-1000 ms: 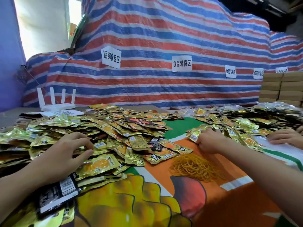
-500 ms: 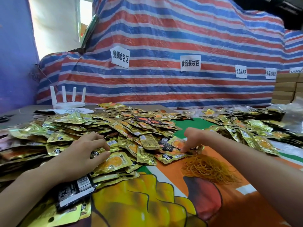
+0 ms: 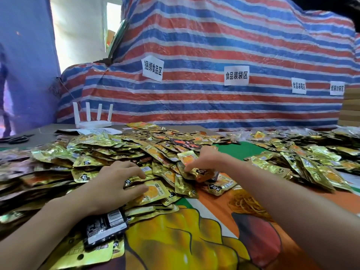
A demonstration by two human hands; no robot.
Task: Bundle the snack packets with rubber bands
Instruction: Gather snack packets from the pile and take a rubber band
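While both hands are down in the near heap, we find no banded bundle anywhere in view. We judge the task barely begun: packets are being gathered, and every band has yet to go on.

Left hand (image 3: 115, 184): grip apart, fingers loosely bent and spread on the snack packets (image 3: 109, 151), thumb on a gold-and-orange one. It closes round nothing we can see.

Right hand (image 3: 206, 160): grip pinched together on a gold packet (image 3: 198, 172) at the heap's right edge. Whether it holds one or several stacked we cannot tell, since the foil blurs together.

Rubber bands (image 3: 247, 203): one loose tan tangle on the printed cloth, just right of the heap, partly hidden by the right forearm and untouched.

Counts:
- Hands: two.
- Heaps: two, the big one in front and a second heap (image 3: 303, 162) apart to the right, with green cloth between.
- Packets: far too many to count, nearly all gold, with at least one black packet (image 3: 105, 227) under the left wrist.
- Router (image 3: 91, 123): one, with four antennas, at the back of the desk (image 3: 46, 131).
- Paper labels (image 3: 153, 70) on the striped tarp (image 3: 194, 45): four.
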